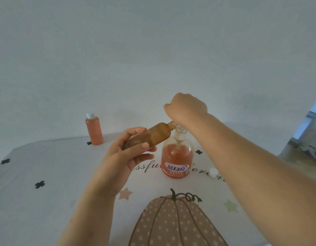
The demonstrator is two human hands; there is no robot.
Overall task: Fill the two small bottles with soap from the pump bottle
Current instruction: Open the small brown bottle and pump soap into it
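Left hand [128, 153] grips a brown small bottle [153, 134], thumb and fingers curled round its lower half. The bottle is tilted, open neck up against the spout of the pump head [180, 133].

Right hand [186, 108] sits on top of the pump head. Its fingers are bent away and hidden, so the grasp cannot be told.

Pump bottle [176, 160] stands upright mid-table, part full of orange soap.

Capped small bottle [94, 131], full of orange soap, stands far left, well apart.

Loose white cap [213, 172] lies just right of the pump bottle, its edge behind the right forearm.

Table [47, 201] carries a pumpkin-print cloth.

Left hand [125, 157] holds small bottle [153, 134] tilted at pump bottle [176, 157]; right hand [186, 108] covers its pump.
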